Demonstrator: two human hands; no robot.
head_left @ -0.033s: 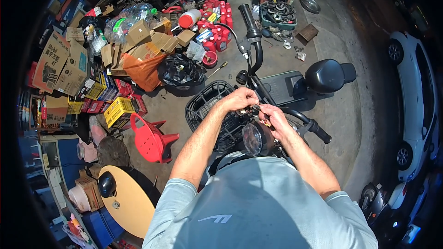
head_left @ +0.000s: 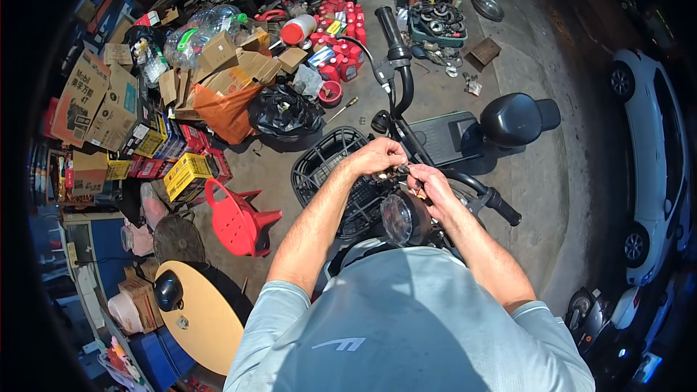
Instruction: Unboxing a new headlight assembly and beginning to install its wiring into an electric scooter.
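Note:
Both of my hands meet over the front of an electric scooter or bike, between its black wire basket (head_left: 318,199) and the handlebar (head_left: 404,87). My left hand (head_left: 379,157) is closed in a pinch; what lies between its fingertips is too small to make out. Thumb and fingers of my right hand (head_left: 434,187) pinch a small black part (head_left: 403,170), close against the left fingertips. Just below them sits a round headlight (head_left: 401,219) with a clear lens. A bit of yellow shows under my right hand, partly hidden.
A red plastic chair (head_left: 243,221) and a round wooden table (head_left: 207,319) stand at the left. Cardboard boxes (head_left: 98,101), a black bag (head_left: 285,112) and red bottles (head_left: 348,62) crowd the far left. The scooter's seat (head_left: 510,120) lies beyond my right hand; a white car (head_left: 657,167) is farther right.

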